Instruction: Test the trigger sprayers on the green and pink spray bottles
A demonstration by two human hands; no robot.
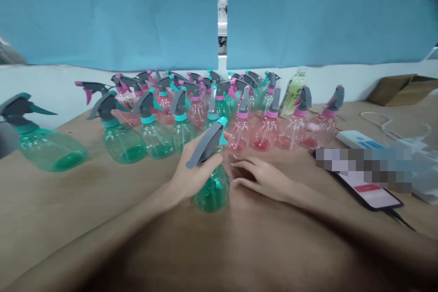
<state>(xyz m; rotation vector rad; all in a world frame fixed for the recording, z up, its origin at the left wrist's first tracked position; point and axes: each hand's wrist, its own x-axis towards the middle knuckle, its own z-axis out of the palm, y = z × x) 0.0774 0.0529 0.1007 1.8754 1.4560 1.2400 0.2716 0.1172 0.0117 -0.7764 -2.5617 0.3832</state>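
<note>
My left hand is wrapped round the neck of a green spray bottle with a grey and turquoise trigger head, near the middle of the table. To its right, my right hand rests low over the tabletop with its fingers stretched out toward that bottle, holding nothing. Beyond my hands stand green spray bottles on the left and pink spray bottles on the right, in a front row. Several more bottles crowd behind them, partly hidden.
A lone green spray bottle stands at the far left. On the right lie a phone with a cable, a white box and clear plastic. A drink bottle and an open cardboard box are at the back.
</note>
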